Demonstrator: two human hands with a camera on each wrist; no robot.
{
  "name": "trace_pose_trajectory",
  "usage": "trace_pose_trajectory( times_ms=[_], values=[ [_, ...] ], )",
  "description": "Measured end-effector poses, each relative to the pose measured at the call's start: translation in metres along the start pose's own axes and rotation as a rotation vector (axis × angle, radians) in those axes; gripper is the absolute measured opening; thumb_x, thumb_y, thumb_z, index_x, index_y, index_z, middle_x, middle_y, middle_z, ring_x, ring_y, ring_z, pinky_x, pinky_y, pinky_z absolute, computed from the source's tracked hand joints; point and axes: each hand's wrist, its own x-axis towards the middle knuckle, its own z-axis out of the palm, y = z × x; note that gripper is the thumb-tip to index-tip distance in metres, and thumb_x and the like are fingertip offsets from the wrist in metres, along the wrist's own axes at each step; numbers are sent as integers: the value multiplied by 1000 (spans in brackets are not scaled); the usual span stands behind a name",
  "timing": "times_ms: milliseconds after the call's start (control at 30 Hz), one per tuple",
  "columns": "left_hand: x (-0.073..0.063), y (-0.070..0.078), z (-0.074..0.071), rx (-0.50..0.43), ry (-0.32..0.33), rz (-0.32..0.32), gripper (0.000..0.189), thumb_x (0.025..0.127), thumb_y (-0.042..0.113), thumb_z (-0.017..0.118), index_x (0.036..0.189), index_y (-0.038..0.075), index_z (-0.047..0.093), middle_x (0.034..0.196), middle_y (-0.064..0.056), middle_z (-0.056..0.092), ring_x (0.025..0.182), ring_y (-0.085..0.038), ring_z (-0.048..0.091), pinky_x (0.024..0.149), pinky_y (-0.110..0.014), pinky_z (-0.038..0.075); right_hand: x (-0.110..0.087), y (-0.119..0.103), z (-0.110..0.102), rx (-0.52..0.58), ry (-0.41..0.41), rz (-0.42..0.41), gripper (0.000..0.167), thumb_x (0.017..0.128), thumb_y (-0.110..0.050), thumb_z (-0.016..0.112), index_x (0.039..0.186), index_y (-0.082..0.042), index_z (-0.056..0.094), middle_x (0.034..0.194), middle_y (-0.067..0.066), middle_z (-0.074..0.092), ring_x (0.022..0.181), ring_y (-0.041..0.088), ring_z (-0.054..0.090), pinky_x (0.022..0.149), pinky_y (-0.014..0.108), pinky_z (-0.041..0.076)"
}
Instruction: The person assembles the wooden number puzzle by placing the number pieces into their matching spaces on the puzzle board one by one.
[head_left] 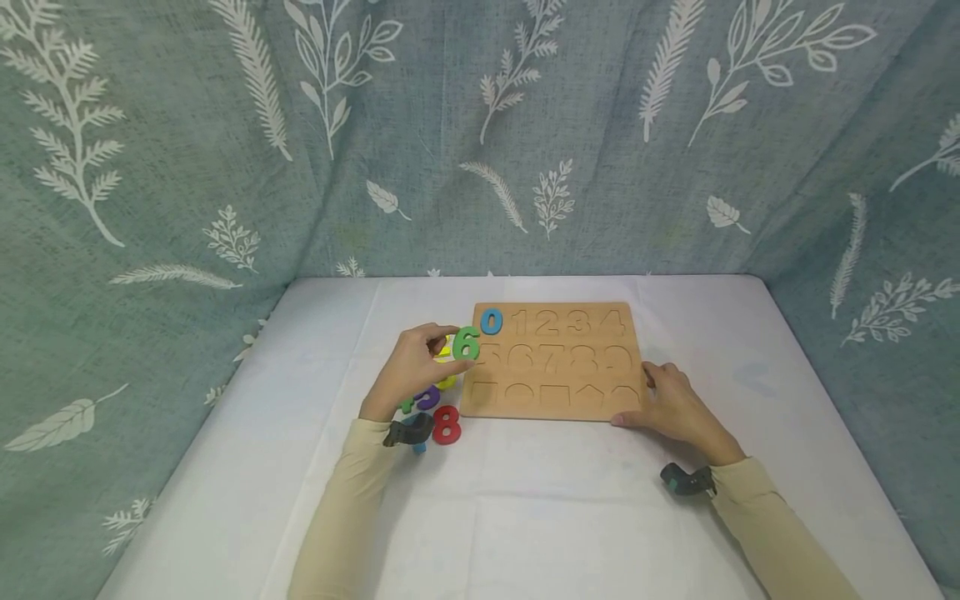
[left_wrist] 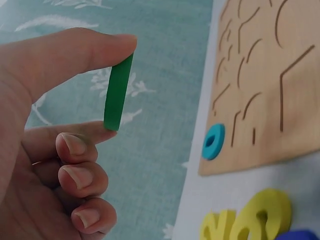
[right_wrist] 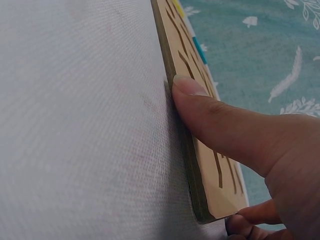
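Note:
In the head view my left hand (head_left: pixel 408 367) pinches a green number 6 (head_left: pixel 457 343) above the left edge of a wooden number board (head_left: pixel 555 377). From the left wrist view, the 6 is seen edge-on between thumb and index finger, the other fingers curled. A blue 0 (head_left: pixel 483 322) sits at the board's top-left spot. My right hand (head_left: pixel 675 408) grips the near right corner of the board. Its thumb (right_wrist: pixel 197 97) presses along the near edge, while other fingers are at the right side.
Beneath and beside the left hand lie loose pieces: a red 8 (head_left: pixel 447 424), a purple piece (head_left: pixel 429 400), yellow numbers (left_wrist: pixel 272 202) and a blue piece (head_left: pixel 419 447), partly covered by the wrist. A white cloth (head_left: pixel 562 508) covers the table; a patterned curtain (head_left: pixel 442 225) stands behind.

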Motion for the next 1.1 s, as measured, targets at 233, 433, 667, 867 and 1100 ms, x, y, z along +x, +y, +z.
trace_pose_trajectory(
  times_ms=[233,433,667,867,1100],
  values=[
    [10,1,14,1,-22,47,56,81,40,88,123,6,74,75,1,41,70,-15,40,65,-30,34,0,1,0,-5,0,3,125,69,-59,91,152,15,33,127,31,51,114,40,50,95,55,50],
    [16,3,24,-4,-44,37,59,81,39,88,126,5,72,77,1,40,71,-15,39,64,-29,31,0,1,-1,-15,5,-6,123,70,-57,91,151,16,35,125,31,52,113,41,50,94,55,50],
    [21,4,34,-32,-60,20,60,81,38,88,128,4,71,78,1,42,72,-14,41,63,-29,33,0,-3,-2,-5,-1,-9,120,71,-57,90,151,14,36,126,31,52,115,41,50,96,56,49],
    [24,7,40,-58,-72,27,59,82,37,87,128,3,71,74,3,38,68,-15,37,63,-29,31,-1,-7,-4,7,-18,22,121,71,-55,91,153,13,33,129,30,51,117,41,48,96,57,49],
    [29,9,48,-74,-109,-3,60,83,36,87,131,3,70,75,1,39,69,-14,37,64,-29,30,-2,-8,-5,14,-22,20,122,71,-55,91,153,13,32,130,31,51,118,42,48,96,58,49]
  ],
)
